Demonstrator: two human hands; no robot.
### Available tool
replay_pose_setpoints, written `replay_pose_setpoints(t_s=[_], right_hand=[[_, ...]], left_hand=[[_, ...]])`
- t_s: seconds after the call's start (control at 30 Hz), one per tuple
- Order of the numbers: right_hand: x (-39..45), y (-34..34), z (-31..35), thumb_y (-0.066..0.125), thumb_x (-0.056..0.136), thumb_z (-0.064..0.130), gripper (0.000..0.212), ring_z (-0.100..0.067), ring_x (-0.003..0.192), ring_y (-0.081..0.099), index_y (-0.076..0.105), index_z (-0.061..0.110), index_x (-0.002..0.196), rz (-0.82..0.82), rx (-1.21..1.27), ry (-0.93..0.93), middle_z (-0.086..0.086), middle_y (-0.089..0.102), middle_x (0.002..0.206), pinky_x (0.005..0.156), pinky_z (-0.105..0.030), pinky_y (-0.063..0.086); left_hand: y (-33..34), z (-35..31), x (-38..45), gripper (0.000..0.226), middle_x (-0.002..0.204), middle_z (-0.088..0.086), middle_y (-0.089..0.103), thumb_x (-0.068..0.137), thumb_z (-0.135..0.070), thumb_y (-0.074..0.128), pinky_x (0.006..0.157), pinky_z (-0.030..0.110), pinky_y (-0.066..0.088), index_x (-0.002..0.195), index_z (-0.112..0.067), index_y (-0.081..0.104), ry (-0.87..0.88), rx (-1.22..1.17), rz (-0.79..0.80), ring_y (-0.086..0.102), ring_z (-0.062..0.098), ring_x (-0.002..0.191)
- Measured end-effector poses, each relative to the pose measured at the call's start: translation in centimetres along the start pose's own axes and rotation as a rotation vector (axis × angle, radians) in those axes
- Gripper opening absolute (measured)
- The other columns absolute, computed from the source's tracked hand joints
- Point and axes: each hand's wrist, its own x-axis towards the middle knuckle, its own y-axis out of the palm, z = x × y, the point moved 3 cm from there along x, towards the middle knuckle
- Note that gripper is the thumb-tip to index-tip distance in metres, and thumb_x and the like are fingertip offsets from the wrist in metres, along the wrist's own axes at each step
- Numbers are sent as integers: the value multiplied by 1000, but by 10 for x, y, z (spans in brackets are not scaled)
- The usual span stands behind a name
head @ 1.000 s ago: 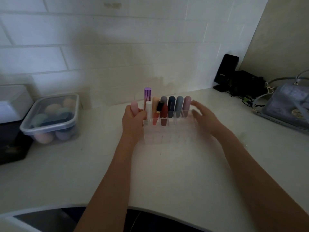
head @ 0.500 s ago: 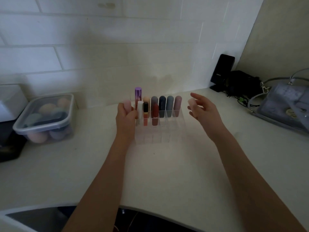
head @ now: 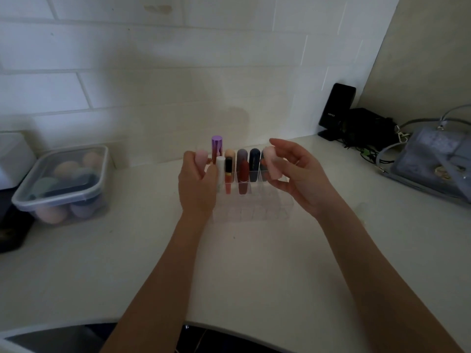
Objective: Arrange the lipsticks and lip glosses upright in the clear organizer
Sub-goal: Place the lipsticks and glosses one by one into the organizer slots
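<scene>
The clear organizer (head: 254, 207) stands on the white counter near the tiled wall. Several tubes stand upright in its back rows: a purple-capped one (head: 217, 146), a white one (head: 220, 171), a peach one (head: 229, 154), a black-capped gloss (head: 228, 175), a grey one (head: 242, 156), a red one (head: 243, 177) and a navy one (head: 254, 164). My left hand (head: 196, 187) grips a pink lipstick (head: 200, 159) at the organizer's left end. My right hand (head: 303, 179) pinches a pale pink tube (head: 271, 164) above the right end, hiding the tubes behind it.
A lidded plastic box of makeup sponges (head: 61, 184) sits at the left, with a black object (head: 10, 230) in front of it. A black device (head: 336, 110) with cables and a grey handbag (head: 433, 159) stand at the back right. The counter's curved edge (head: 229, 324) runs in front.
My right hand has risen from the organizer's right side and now pinches a pale pink tube in front of the back row. My left hand keeps hold of its pink lipstick.
</scene>
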Motion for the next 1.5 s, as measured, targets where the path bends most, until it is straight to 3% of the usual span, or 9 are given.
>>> replay_pose_setpoints(t_s=[0.2,0.37,0.5,0.7,0.83,0.93,1.1,1.3,1.5], right_hand=[[-2,11,1,75,77,16,33,-9,87,68,66,19,109,42,-97,-29,8,72,97,75,-29,55],[-3,17,-2,70,82,7,31,-19,95,69,63,13,111,109,-105,-41,-4,73,108,74,-27,56],[-4,13,3,72,78,-1,48,-21,102,68,54,11,121,79,-104,-114,-14,66,116,76,-27,55],[-5,15,2,70,76,-9,31,-14,91,68,59,3,102,93,-244,-153,-9,67,104,73,-20,55],[-3,5,2,67,82,1,21,-12,91,69,68,14,100,90,-216,-128,5,73,100,75,-20,53],[-2,2,0,62,88,5,25,-21,103,67,67,15,110,116,-103,-90,-3,71,108,85,-25,54],[-3,8,-2,53,92,-1,30,-27,109,65,62,8,119,177,-41,-56,-10,67,119,92,-29,53],[-6,19,-5,61,87,-1,31,-31,101,68,69,16,111,203,-67,-40,-13,72,104,89,-30,54],[-9,23,1,76,78,26,26,-20,93,71,68,12,99,128,-219,-54,-6,75,97,79,-28,57]], left_hand=[[-6,-40,-15,24,61,-12,59,78,-28,69,49,6,40,76,-22,46,303,-63,-122,57,0,52],[16,-42,-21,17,65,2,65,80,-28,72,57,27,52,85,-16,61,236,-51,249,63,17,59],[17,-33,-14,20,67,-6,59,79,-27,74,56,16,47,72,-26,55,140,-83,313,53,6,60],[14,-31,-9,24,92,1,74,74,-13,79,55,21,48,95,-8,69,19,-247,368,70,14,73],[10,-29,-6,23,97,4,75,70,-7,80,64,40,56,79,-23,66,-27,-343,386,71,27,85],[9,-28,-6,24,89,0,76,70,-11,81,58,35,56,92,-14,70,-24,-352,358,72,17,75],[5,-27,-5,27,83,-5,75,71,-19,81,69,46,60,61,-37,63,-27,-406,213,72,17,79],[8,-16,-2,32,82,3,76,68,-10,81,77,48,59,64,-16,50,-54,-524,116,73,18,88],[8,-24,-5,35,71,-16,71,67,-15,84,66,29,58,66,-25,51,41,-411,102,72,9,80]])
